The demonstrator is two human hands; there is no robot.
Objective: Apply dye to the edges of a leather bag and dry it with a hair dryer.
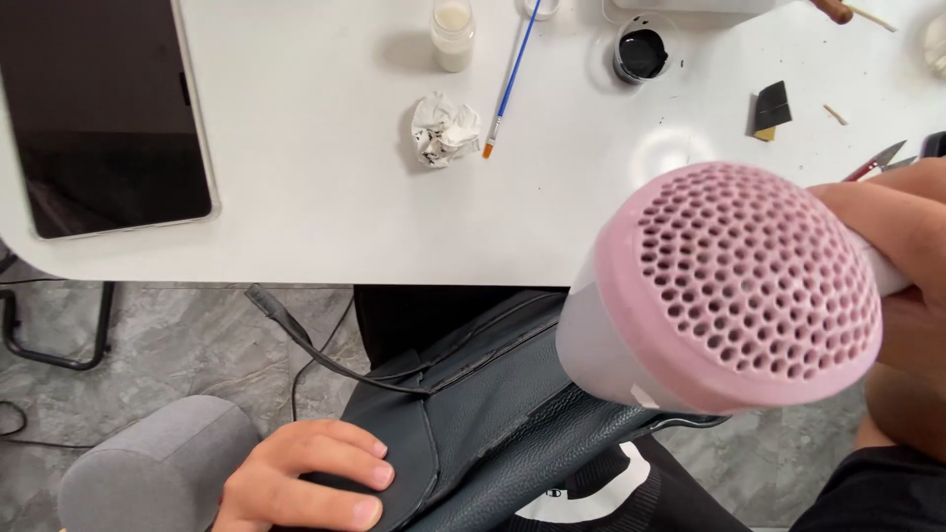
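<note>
Leather bag panel (493, 414) lies pinned flat by left hand (305, 478); right hand (907, 296) grips pink hairdryer (729, 286), nozzle aimed down at it.

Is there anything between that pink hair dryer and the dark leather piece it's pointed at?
Nothing visible. The right hand holds the hair dryer directly over the dark leather piece, and the left hand presses the leather's lower edge, off to the side of the nozzle.
</note>
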